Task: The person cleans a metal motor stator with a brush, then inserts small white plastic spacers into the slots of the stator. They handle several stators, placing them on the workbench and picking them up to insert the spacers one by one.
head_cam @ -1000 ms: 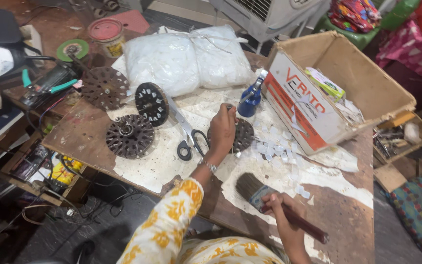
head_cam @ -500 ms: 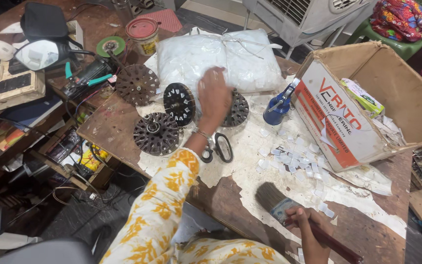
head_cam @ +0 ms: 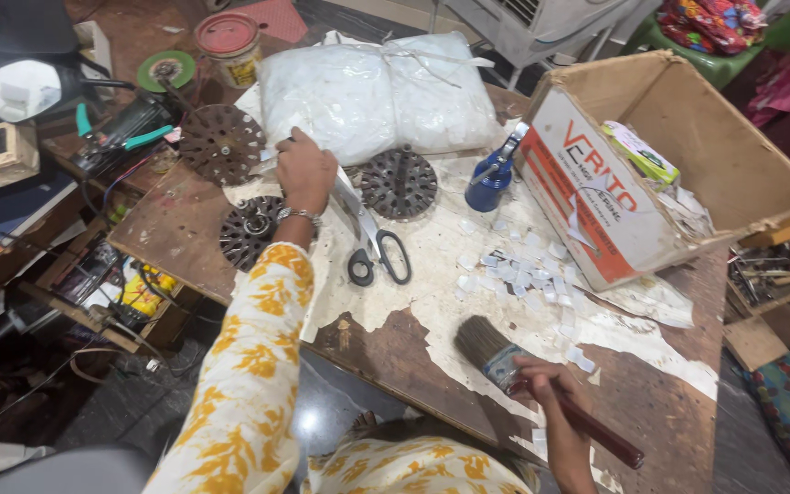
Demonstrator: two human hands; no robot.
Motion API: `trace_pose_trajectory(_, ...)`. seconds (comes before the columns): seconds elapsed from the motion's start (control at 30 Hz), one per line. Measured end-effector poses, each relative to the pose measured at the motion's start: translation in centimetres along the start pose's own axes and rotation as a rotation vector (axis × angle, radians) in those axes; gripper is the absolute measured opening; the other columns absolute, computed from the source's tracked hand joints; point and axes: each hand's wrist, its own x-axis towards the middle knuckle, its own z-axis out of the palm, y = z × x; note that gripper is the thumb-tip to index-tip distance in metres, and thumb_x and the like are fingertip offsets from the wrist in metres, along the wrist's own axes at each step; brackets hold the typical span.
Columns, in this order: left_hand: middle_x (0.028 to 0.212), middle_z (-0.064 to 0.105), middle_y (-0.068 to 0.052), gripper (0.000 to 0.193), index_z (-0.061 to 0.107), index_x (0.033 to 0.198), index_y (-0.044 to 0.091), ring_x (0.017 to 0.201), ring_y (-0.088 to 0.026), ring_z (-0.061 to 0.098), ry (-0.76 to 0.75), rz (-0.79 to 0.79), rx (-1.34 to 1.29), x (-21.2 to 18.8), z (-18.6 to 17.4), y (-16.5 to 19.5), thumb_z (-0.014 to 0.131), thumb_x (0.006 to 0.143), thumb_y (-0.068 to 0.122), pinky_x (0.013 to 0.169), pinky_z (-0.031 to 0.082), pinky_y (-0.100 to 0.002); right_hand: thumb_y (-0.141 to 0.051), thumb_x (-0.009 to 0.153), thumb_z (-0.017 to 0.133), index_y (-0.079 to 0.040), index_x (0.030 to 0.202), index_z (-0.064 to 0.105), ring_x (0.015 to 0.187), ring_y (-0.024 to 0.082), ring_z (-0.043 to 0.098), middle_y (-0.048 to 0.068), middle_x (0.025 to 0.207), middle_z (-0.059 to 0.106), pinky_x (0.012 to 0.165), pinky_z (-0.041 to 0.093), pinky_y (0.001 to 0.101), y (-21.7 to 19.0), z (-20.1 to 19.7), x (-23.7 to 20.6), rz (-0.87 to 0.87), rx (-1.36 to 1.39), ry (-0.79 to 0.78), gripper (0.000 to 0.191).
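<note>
On the worn tabletop point(head_cam: 185, 233), near its left edge, my left hand point(head_cam: 305, 169) is stretched out w/ arm nearly straight, yellow-print sleeve point(head_cam: 253, 366) running up from the bottom of view, bracelet at the wrist. Palm faces down, fingers curled over a dark round disc that is mostly hidden beneath it; can't tell if I'm actually gripping it or just pressing on it. Just below that hand lies a round wound stator point(head_cam: 249, 230), close to the table's left edge, beyond which the surface drops off to a cluttered lower shelf. Another rusty rotor disc point(head_cam: 221, 144) sits up-left of the hand, a third dark disc point(head_cam: 400, 183) to its right. Scissors point(head_cam: 372, 247) lie just right of my wrist, handles toward me.

Right hand point(head_cam: 555, 402) is low, near the front edge of the table, closed around the red handle of a wide paintbrush point(head_cam: 496, 352), bristles pointing up-left, handle running down-right.

Btwn the two hands there's a bare stretch of peeling white paper & wood. Small white paper slips point(head_cam: 523, 270) are scattered mid-table. Cardboard box point(head_cam: 596, 201) walls off the right side; a blue oil can point(head_cam: 491, 178) stands beside it. Tied white plastic bundle point(head_cam: 377, 91) blocks the far edge.
</note>
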Motion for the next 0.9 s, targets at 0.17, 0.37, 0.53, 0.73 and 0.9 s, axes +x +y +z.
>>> trace_pose_trajectory(0.17, 0.110, 0.067, -0.031, 0.043, 0.050, 0.128, 0.000, 0.100, -0.049, 0.067, 0.057, 0.020, -0.133, 0.6, -1.5, -2.4, 0.061, 0.092, 0.021, 0.087, 0.053, -0.055, -0.027, 0.111, 0.049, 0.003, 0.103, 0.063, 0.103, 0.027, 0.069, 0.024, 0.125, 0.068, 0.090, 0.057, 0.0405, 2.3, -4.1, -1.9, -0.072, 0.430, 0.138, 0.034)
trace_pose_trajectory(0.37, 0.110, 0.072, -0.025, 0.034, 0.061, 0.121, 0.004, 0.102, -0.036, 0.071, 0.223, -0.124, -0.619, 0.7, -3.2, -6.5, 0.051, 0.089, 0.008, 0.094, 0.052, -0.043, -0.025, 0.117, 0.048, 0.002, 0.107, 0.060, 0.109, 0.028, 0.068, 0.025, 0.128, 0.066, 0.096, 0.056, 0.0420, 3.7, -11.4, -2.6, -0.255, 0.433, 0.329, 0.031)
trace_pose_trajectory(0.53, 0.118, 0.068, -0.022, 0.042, 0.051, 0.131, 0.004, 0.106, -0.036, 0.069, 0.244, -0.102, -0.795, -0.5, -5.0, -6.5, 0.048, 0.089, 0.004, 0.095, 0.050, -0.042, -0.017, 0.120, 0.052, 0.003, 0.108, 0.056, 0.119, 0.029, 0.065, 0.023, 0.132, 0.062, 0.106, 0.058, 0.0434, 2.8, -15.6, -2.1, -0.418, 0.310, 0.491, 0.024)
trace_pose_trajectory(0.73, 0.117, 0.070, -0.021, 0.042, 0.050, 0.128, 0.005, 0.108, -0.035, 0.071, 0.444, -0.026, -0.825, 1.8, -6.5, -4.1, 0.046, 0.086, -0.001, 0.099, 0.050, -0.043, -0.013, 0.115, 0.060, 0.006, 0.121, 0.058, 0.127, 0.027, 0.063, 0.023, 0.149, 0.053, 0.110, 0.056, 0.0384, 2.7, -16.3, -0.4, -0.423, 0.183, 0.480, 0.020)
trace_pose_trajectory(0.9, 0.122, 0.063, -0.020, 0.046, 0.044, 0.135, 0.006, 0.109, -0.030, 0.066, 0.422, -0.147, -0.811, 3.5, -7.2, -3.6, 0.046, 0.090, -0.002, 0.097, 0.049, -0.040, -0.013, 0.109, 0.061, 0.005, 0.122, 0.057, 0.128, 0.025, 0.060, 0.019, 0.149, 0.052, 0.109, 0.054, 0.0358, 3.1, -14.9, 0.0, -0.418, 0.112, 0.480, 0.023)
